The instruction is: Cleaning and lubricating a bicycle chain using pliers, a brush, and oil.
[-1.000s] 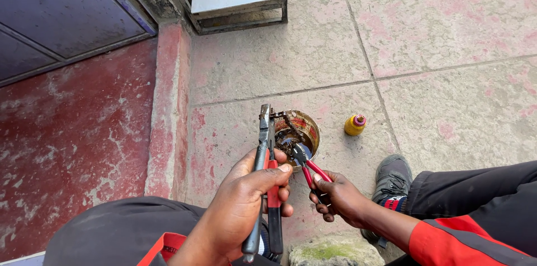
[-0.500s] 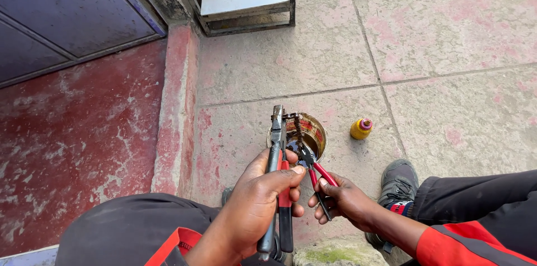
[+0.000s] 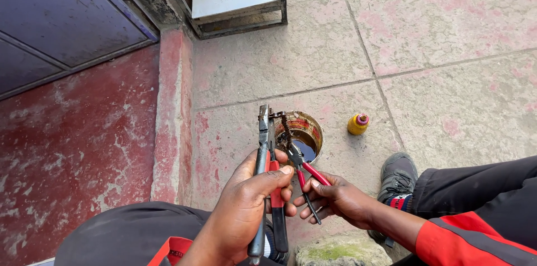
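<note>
Our left hand (image 3: 246,210) fist-grips big pliers (image 3: 264,148) upright; right hand (image 3: 335,199) squeezes red-handled pliers (image 3: 302,168) w/ fingers curled, over rusty tin (image 3: 305,129).

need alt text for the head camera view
A left hand grips large pliers and a right hand holds small red-handled pliers, both working a small chain above a rusty tin of dark liquid on concrete paving.
</note>
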